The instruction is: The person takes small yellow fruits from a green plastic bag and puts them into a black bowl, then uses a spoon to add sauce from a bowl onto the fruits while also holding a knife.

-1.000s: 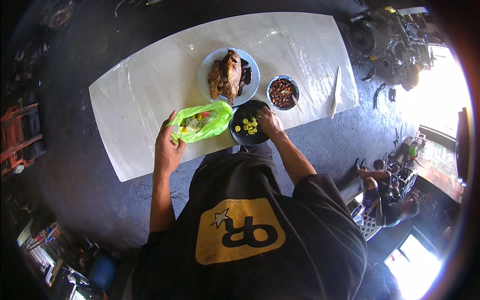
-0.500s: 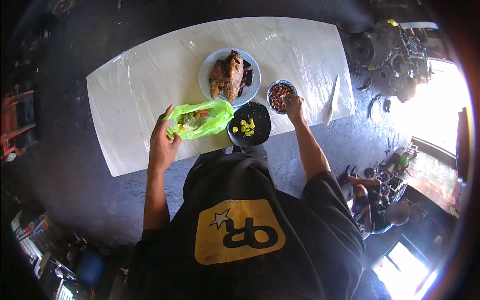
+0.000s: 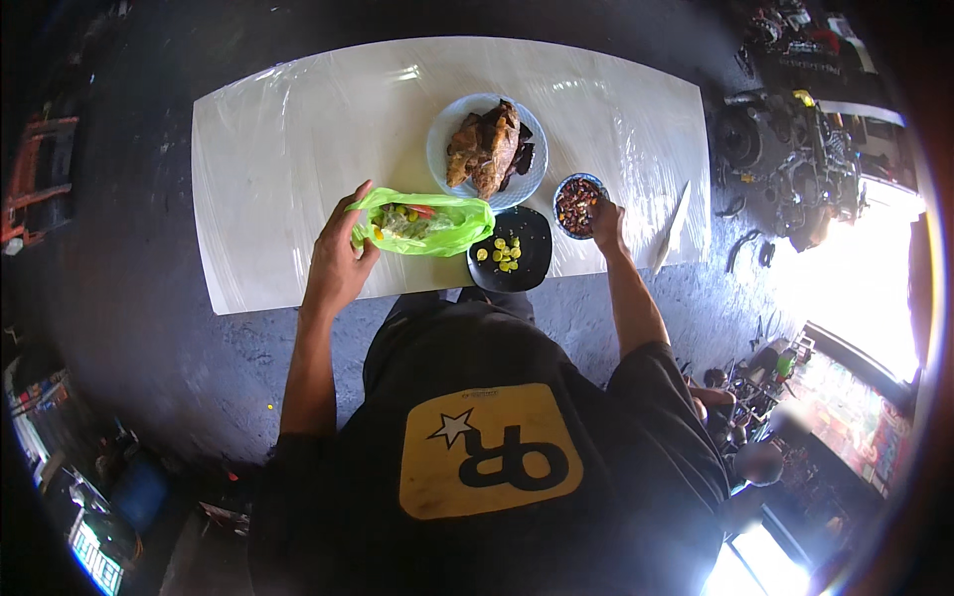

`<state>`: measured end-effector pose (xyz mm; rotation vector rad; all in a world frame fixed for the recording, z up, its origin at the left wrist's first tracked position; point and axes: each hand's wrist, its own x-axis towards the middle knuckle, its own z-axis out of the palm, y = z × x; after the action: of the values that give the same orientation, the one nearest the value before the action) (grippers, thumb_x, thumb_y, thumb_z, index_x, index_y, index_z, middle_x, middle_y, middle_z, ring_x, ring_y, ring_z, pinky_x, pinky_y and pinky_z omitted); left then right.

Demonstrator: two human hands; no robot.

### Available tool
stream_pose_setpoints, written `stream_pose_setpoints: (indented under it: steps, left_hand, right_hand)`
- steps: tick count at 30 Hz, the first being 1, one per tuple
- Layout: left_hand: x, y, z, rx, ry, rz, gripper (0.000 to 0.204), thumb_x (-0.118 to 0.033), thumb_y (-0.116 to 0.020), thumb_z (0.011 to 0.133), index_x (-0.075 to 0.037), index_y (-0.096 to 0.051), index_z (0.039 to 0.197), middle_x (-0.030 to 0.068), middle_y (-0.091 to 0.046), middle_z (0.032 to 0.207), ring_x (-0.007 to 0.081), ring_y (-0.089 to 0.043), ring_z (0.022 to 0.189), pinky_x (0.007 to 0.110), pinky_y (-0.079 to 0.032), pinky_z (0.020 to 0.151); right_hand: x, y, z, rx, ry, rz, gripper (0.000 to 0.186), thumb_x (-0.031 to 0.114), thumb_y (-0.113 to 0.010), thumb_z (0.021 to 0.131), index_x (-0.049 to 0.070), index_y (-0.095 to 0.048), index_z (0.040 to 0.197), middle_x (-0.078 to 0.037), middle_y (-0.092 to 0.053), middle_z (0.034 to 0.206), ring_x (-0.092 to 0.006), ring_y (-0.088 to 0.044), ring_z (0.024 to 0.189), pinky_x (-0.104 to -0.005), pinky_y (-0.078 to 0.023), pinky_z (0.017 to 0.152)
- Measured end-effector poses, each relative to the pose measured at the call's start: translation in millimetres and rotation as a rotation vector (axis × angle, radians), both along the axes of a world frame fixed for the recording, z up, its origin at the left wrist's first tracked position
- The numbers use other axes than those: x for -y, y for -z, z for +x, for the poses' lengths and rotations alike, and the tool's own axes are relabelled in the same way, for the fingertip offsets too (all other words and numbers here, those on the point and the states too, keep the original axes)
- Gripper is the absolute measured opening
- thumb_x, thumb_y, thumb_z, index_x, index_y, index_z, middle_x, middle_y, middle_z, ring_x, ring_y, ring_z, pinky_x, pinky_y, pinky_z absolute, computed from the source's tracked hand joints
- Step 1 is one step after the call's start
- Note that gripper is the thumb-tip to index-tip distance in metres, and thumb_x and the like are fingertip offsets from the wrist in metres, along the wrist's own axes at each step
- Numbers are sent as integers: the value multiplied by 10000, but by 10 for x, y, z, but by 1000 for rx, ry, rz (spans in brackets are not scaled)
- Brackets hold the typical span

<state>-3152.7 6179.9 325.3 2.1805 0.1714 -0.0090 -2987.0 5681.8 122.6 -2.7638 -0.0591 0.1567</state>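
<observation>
green plastic bag, near the table's near edge, looks limp and light; left hand grasps its left end. right hand grips the small bowl's rim.

Harsh daylight glare blows out at four o'clock; the table is bright, surroundings dim, fisheye rim bent and dark.

The white table carries 1 green bag, 1 plate of fish, 2 small bowls and 1 knife.
</observation>
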Motion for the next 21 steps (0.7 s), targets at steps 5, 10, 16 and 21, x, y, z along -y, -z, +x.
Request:
stream_pose_setpoints:
  steps: [5,10,16,21]
  left_hand:
    - [41,176,41,90,51,0,763,108,-615,819,-89,-437,1534,188,-564,1421,391,-592,1267,421,-547,1002]
    - [71,226,-21,121,43,28,754,76,-623,831,-84,-419,1539,198,-557,1415,411,-582,1262,437,-520,1054]
    - [47,336,-36,13,63,-61,781,93,-637,805,-77,-418,1536,196,-543,1447,416,-562,1293,440,-502,1078]
    - [93,125,-9,27,48,7,775,92,-646,811,-59,-421,1537,208,-507,1503,402,-541,1335,424,-490,1103]
  right_hand:
    - [212,128,-65,-14,68,-67,248,209,-720,942,-39,-730,946,-260,-707,820,-390,-729,757,-481,-533,661]
    - [-170,-298,-86,5,61,52,316,276,-750,934,-30,-776,1010,-229,-760,909,-370,-756,832,-439,-581,774]
    - [-1839,-1668,-483,-200,-125,373,228,95,-723,880,9,-761,1087,-186,-767,1040,-289,-750,944,-389,-577,825]
    - [-2722,-1140,-902,-91,-500,567,227,6,-654,895,22,-755,1097,-176,-763,1092,-266,-724,1031,-350,-569,814]
